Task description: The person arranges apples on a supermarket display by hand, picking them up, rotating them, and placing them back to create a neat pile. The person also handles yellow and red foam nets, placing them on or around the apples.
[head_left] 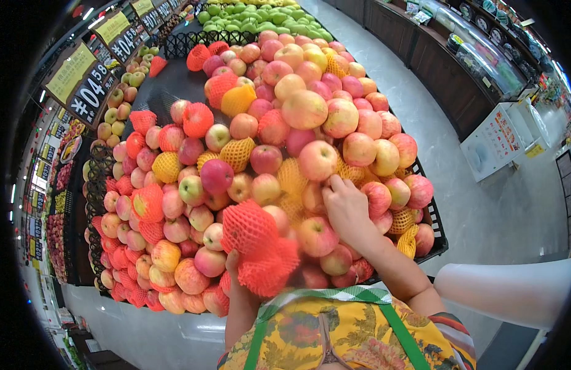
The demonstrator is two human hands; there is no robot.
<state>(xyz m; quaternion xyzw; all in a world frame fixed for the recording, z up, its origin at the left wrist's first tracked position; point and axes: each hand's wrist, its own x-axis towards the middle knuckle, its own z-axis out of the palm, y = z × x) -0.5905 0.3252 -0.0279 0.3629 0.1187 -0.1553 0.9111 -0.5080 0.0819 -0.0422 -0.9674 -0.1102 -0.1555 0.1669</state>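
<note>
A large heap of apples (pixel 318 160) fills the display before me, some wrapped in red or yellow foam nets. My left hand (pixel 233 263) is at the near edge of the heap, closed on red foam fruit nets (pixel 262 252) that fan out above and beside it; most of its fingers are hidden behind them. My right hand (pixel 344 201) reaches into the heap, its fingers bent at a yellow foam net (pixel 292 185) and the apples below the large pale one. Whether those fingertips grip anything cannot be told. The yellow net is partly blurred.
Black plastic fencing (pixel 100 185) edges the heap at left, with price signs (pixel 89 92) above. Green fruit (pixel 262 19) lies behind it. At right are an aisle, a dark counter (pixel 433 60) and a roll of clear plastic bags (pixel 507 289) close to my right elbow.
</note>
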